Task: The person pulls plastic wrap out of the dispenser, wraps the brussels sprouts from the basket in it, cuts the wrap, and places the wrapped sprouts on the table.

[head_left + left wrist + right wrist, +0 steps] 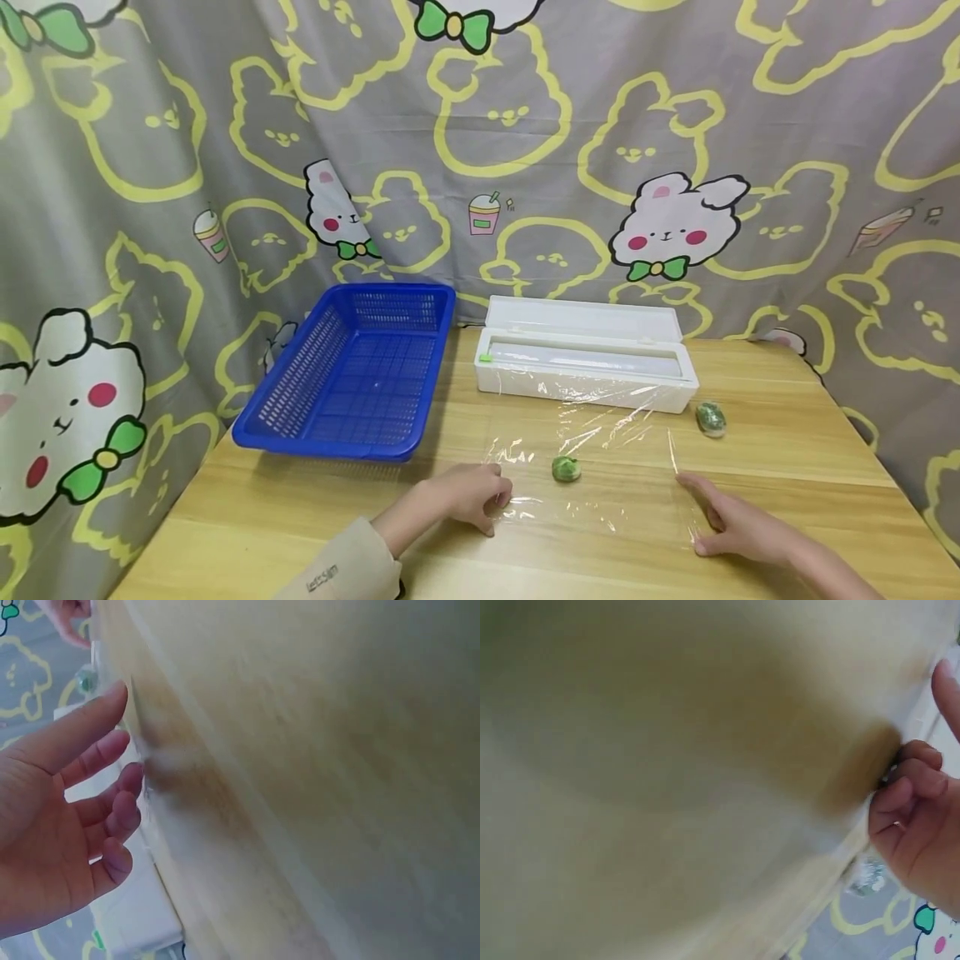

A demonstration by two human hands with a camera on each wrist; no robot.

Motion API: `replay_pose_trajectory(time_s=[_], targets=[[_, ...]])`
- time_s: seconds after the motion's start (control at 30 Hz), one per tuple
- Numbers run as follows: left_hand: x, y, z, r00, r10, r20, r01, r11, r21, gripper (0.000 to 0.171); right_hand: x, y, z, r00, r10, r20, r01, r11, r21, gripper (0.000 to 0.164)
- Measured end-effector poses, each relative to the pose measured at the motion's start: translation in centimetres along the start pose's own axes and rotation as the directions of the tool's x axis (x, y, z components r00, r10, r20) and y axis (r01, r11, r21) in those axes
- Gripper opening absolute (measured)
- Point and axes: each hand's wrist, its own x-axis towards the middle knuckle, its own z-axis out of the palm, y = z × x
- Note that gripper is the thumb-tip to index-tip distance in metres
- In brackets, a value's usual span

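A sheet of clear cling film (pixel 622 504) spreads from the white cling film box (pixel 585 385) toward the front of the wooden table. On the film's area sits a small round green vegetable (pixel 566 468). My left hand (pixel 472 497) is at the film's left edge, thumb apart from loosely bent fingers (pixel 124 817). At the right edge is my right hand (pixel 742 523), its index finger and thumb spread apart along the film. In the right wrist view its other fingers (pixel 922 776) curl inward. Another green vegetable (pixel 710 418), shiny with film around it, lies right of the box.
A blue plastic basket (pixel 431 392) stands at the left of the table (pixel 247 517). The box's lid (pixel 585 318) is raised at the back, showing the film roll (pixel 585 358) inside. A patterned curtain (pixel 525 142) hangs behind the table.
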Motion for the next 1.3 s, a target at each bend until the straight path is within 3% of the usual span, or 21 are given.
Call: replay_pose_trajectory(time_s=[0.13, 0.27, 0.37, 0.53, 0.63, 0.77, 0.87, 0.97, 1.13, 1.3], targets=[[-0.4, 0.2, 0.1, 0.999, 0.008, -0.039, -0.009, 1.0, -0.006, 0.025, -0.3, 0.4, 0.5, 0.995, -0.094, -0.029, 0.094, 0.996, -0.01, 0.051], [-0.6, 0.2, 0.3, 0.995, 0.032, -0.09, -0.035, 0.999, -0.03, 0.015, -0.2, 0.5, 0.9, 0.984, -0.171, -0.05, 0.164, 0.979, -0.119, 0.017], [-0.7, 0.0, 0.3, 0.991, 0.054, -0.125, -0.057, 0.998, -0.02, 0.013, -0.1, 0.3, 1.1, 0.971, -0.224, -0.087, 0.207, 0.963, -0.171, 0.015], [-0.7, -0.8, 0.1, 0.981, 0.058, -0.184, -0.062, 0.998, -0.02, 0.011, 0.1, -0.1, 1.1, 0.95, -0.256, -0.18, 0.236, 0.964, -0.123, 0.018], [-0.7, -1.4, -0.1, 0.974, 0.045, -0.221, -0.058, 0.997, -0.055, 0.012, 0.2, -0.1, 0.7, 0.948, -0.236, -0.211, 0.231, 0.972, -0.052, 0.019], [-0.5, -2.1, -0.3, 0.975, -0.018, -0.221, -0.019, 0.986, -0.164, 0.011, 0.4, 0.0, 0.0, 0.962, -0.191, -0.197, 0.207, 0.976, 0.065, 0.015], [-0.2, -2.4, -0.4, 0.976, -0.074, -0.206, 0.025, 0.973, -0.231, 0.009, 0.8, 0.1, -0.3, 0.968, -0.16, -0.191, 0.181, 0.979, 0.098, 0.011], [0.3, -2.6, -0.5, 0.97, -0.086, -0.225, 0.022, 0.962, -0.272, 0.008, 1.3, 0.2, -0.3, 0.97, -0.119, -0.212, 0.143, 0.984, 0.102, 0.008], [1.4, -2.8, -0.7, 0.965, -0.084, -0.248, -0.021, 0.92, -0.392, 0.011, 2.0, 0.4, -0.4, 0.976, -0.029, -0.216, 0.062, 0.987, 0.148, 0.004], [2.1, -2.5, -0.8, 0.957, -0.154, -0.245, 0.039, 0.907, -0.42, 0.011, 2.6, -0.1, -0.3, 0.973, 0.109, -0.203, -0.072, 0.98, 0.184, 0.008]])
